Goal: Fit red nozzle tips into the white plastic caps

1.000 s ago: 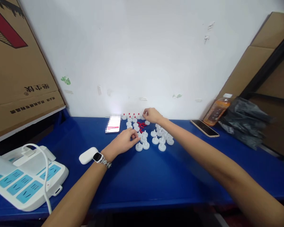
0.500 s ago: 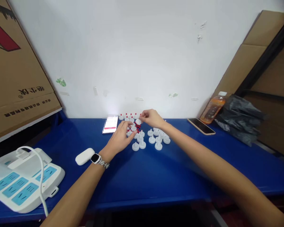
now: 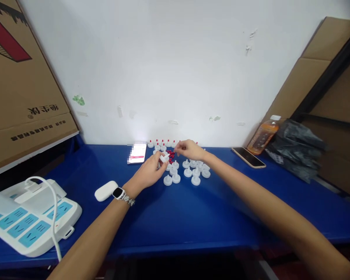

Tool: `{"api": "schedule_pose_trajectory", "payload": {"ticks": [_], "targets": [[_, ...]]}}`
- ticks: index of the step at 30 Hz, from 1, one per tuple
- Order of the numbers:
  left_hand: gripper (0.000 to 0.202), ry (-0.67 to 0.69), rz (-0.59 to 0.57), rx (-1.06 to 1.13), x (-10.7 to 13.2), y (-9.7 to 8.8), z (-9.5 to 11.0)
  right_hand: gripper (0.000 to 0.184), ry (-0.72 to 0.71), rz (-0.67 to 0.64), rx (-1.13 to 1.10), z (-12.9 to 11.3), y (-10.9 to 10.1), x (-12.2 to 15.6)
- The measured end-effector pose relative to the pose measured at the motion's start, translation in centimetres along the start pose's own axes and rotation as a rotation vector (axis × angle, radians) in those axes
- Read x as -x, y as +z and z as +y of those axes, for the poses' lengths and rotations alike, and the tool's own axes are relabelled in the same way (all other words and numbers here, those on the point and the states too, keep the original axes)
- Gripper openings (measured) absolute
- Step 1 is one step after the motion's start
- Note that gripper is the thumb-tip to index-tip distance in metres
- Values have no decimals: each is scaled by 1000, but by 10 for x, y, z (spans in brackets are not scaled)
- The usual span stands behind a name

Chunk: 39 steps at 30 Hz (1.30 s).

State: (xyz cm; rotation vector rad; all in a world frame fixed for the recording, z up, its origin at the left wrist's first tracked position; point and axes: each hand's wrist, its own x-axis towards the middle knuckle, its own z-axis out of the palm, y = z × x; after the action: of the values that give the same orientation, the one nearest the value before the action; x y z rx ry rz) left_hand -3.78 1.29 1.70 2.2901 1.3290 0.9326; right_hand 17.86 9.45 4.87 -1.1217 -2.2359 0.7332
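My left hand (image 3: 150, 170) is closed on a white nozzle cap (image 3: 164, 157), a round plastic lid with a narrow spout, tilted with the spout toward the right. Just right of it, my right hand (image 3: 189, 149) has thumb and forefinger pinched together over a pile of small red tips (image 3: 171, 154); whatever sits in the pinch is too small to make out. Several bare white nozzle caps (image 3: 195, 180) stand spout-up on the near side of the hands. Along the wall, more white caps with red tips (image 3: 151, 144) stand in rows, partly hidden behind my right hand.
A lit phone (image 3: 137, 153) lies left of the caps, and a white case (image 3: 106, 190) is beside my left wrist. At the left stands a power strip (image 3: 35, 221) with a cable. To the right are a dark phone (image 3: 248, 157), a drink bottle (image 3: 263, 136) and a black bag (image 3: 297, 149).
My left hand, earlier low over the caps, now holds a white nozzle cap tilted up. My right hand has shifted slightly down and right, over the red tips. The view has moved slightly.
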Motion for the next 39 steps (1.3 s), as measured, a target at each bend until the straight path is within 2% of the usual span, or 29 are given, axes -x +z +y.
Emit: {"api": "schedule_pose_trajectory", "payload": {"ticks": [2, 4, 11, 19, 25, 31, 39], "targets": [[31, -8, -9, -20, 0, -1, 0, 12, 15, -103, 191, 7, -4, -5], [32, -5, -14, -37, 0, -2, 0, 17, 12, -205, 308, 10, -5, -11], [32, -19, -40, -65, 1, -3, 3, 13, 15, -328, 428, 4, 6, -23], [31, -26, -50, -76, 1, -3, 2, 18, 8, -261, 363, 5, -2, -12], [30, -6, -61, -47, 0, -1, 1, 28, 57, -328, 458, 1, -3, -8], [29, -9, -67, -46, 0, -4, 1, 19, 13, -290, 315, -2, 7, -11], [33, -61, -59, -83, -1, -9, -4, 8, -33, -318, 268, 6, 18, -18]]}}
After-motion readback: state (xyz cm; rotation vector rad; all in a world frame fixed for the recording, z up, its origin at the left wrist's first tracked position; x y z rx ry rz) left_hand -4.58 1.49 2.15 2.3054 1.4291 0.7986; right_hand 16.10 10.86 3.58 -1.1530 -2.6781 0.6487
